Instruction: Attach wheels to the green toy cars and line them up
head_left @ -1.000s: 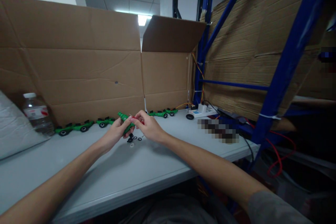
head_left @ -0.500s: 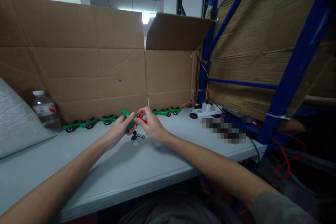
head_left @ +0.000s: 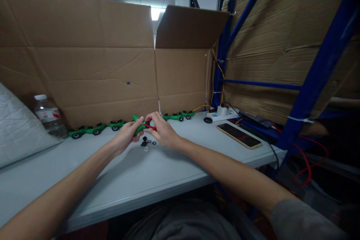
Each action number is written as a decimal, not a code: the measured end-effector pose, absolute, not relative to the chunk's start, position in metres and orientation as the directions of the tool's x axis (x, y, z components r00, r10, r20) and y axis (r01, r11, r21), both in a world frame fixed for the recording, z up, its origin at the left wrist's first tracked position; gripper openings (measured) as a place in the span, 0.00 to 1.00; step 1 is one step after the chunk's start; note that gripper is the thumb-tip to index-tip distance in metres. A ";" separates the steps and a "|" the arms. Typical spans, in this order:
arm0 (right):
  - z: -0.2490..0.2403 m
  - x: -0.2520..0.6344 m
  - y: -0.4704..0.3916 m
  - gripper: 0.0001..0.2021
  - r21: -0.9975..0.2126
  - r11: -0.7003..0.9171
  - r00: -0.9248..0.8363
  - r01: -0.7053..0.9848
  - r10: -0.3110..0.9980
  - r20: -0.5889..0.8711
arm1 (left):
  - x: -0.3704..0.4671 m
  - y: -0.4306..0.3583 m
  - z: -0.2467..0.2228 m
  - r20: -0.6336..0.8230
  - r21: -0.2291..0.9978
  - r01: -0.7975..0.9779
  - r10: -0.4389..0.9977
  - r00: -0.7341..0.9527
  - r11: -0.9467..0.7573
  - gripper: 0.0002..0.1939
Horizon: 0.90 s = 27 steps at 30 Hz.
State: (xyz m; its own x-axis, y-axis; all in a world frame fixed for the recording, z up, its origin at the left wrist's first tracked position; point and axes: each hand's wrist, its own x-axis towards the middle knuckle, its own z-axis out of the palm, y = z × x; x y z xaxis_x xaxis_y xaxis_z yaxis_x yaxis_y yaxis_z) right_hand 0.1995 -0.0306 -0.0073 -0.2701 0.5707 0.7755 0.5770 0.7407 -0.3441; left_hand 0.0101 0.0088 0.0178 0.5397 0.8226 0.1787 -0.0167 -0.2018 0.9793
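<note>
My left hand (head_left: 126,135) is closed around a green toy car body (head_left: 137,130), whose narrow nose points up and away. My right hand (head_left: 162,130) pinches a thin red tool, seemingly a small screwdriver (head_left: 150,126), with its shaft laid against the green body. Where its tip meets the body is too small to make out. Below the hands, small black parts (head_left: 144,141), a couple of dark rings and a white ring (head_left: 146,149) lie on the white table (head_left: 126,183).
Green toy cars (head_left: 95,129) line the cardboard wall (head_left: 98,63) on both sides of my hands. A water bottle (head_left: 49,116) and a white padded bag (head_left: 22,127) stand left. On the right are a phone (head_left: 239,135), a power strip (head_left: 222,113), cables and a blue rack post (head_left: 317,63).
Both hands stay together on the green car body, which has turned slightly with the red tool. The view has shifted a little; the phone area, blurred before, now shows clearly.
</note>
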 end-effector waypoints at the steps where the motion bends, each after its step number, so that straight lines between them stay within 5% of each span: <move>1: -0.007 0.200 -0.032 0.13 -0.328 0.733 -0.286 0.596 0.575 0.766 | 0.010 0.009 0.018 0.174 0.980 -0.009 0.825 0.537 -0.201 0.26; 8: -0.008 0.200 -0.035 0.15 -0.318 0.724 -0.320 0.612 0.594 0.738 | 0.009 0.010 0.017 0.167 0.970 0.073 0.849 0.502 -0.233 0.28; 14: -0.013 0.195 -0.022 0.18 -0.656 0.640 -0.051 0.401 0.730 0.681 | 0.009 0.012 0.015 0.273 0.925 0.107 0.835 0.478 -0.364 0.28; 17: -0.016 0.194 -0.015 0.16 -0.759 0.579 -0.087 0.298 0.808 0.582 | 0.010 0.011 0.014 0.292 0.909 0.132 0.831 0.473 -0.395 0.26; 27: -0.013 0.196 -0.022 0.13 -0.620 0.646 -0.124 0.444 0.730 0.672 | 0.007 0.017 0.013 0.226 0.934 0.134 0.837 0.498 -0.332 0.29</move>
State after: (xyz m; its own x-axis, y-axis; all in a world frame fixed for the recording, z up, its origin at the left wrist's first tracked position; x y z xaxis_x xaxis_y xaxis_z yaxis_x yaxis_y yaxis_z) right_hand 0.1962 -0.0220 -0.0131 -0.1236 0.7303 0.6719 0.4444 0.6461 -0.6205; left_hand 0.0070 0.0169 0.0125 0.4980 0.8372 0.2262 0.1337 -0.3319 0.9338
